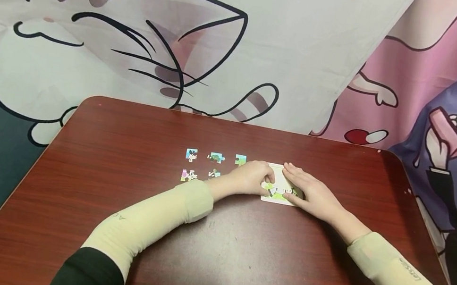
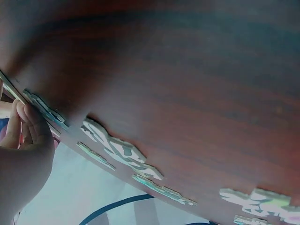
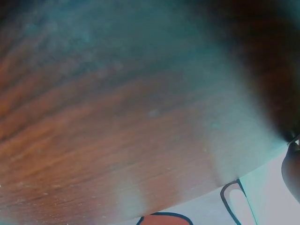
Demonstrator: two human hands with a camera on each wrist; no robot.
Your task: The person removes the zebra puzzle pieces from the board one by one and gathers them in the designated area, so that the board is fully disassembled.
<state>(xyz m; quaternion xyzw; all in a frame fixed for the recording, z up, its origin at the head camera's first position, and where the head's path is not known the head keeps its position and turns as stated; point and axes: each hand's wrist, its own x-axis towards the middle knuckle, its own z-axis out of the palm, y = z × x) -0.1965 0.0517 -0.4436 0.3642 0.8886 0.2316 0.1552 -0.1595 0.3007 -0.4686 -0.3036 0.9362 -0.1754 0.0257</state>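
In the head view a white-framed jigsaw puzzle board [image 1: 279, 173] lies on the table, with a green picture strip along its near part. My left hand [image 1: 249, 178] has curled fingers and thumb at the board's left edge; the left wrist view shows the fingertips pinching a thin edge there. On the right side of the board rests my right hand [image 1: 316, 196], its fingers nearly straight and its thumb over the picture. Only a bit of the right hand [image 3: 292, 173] enters the right wrist view. Both hands cover parts of the board.
Left of the board lie several loose jigsaw pieces, among them a blue one [image 1: 191, 154], a green one [image 1: 240, 159] and a pink-and-white one [image 1: 188, 175]. The brown table [image 1: 214, 255] ends at a far edge before a printed cat curtain [image 1: 308, 52].
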